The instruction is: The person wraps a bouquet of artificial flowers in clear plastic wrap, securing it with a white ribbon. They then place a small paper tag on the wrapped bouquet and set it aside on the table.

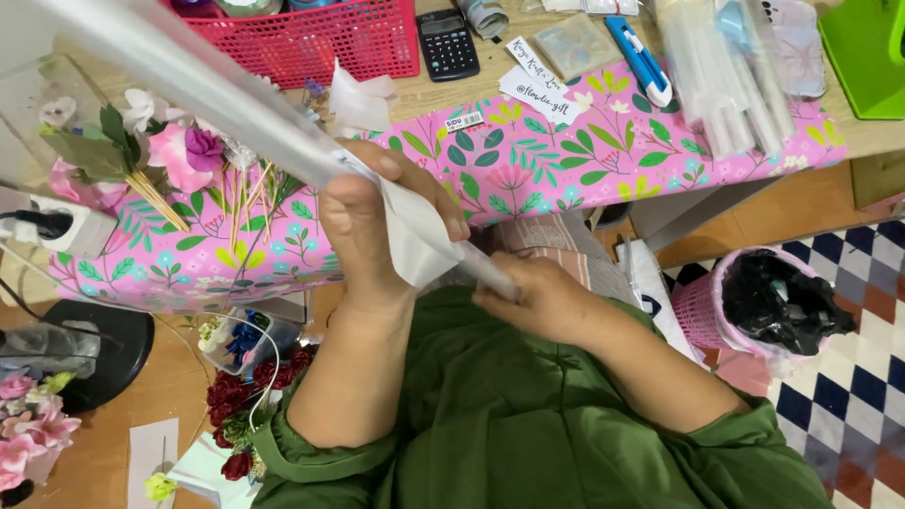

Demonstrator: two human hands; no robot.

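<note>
A basket (316, 42) stands at the surface's (528, 155) far edge, a calculator (448, 44) just to its right; artificial flowers (156, 155) lie left, a lined bin (754, 306) on the floor right.

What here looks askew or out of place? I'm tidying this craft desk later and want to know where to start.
Artificial flowers lie tipped on their sides, stems splayed over the pink floral cloth. More red roses sit down on the floor. Both hands, left hand and right hand, grip a long clear wrapped roll.
</note>
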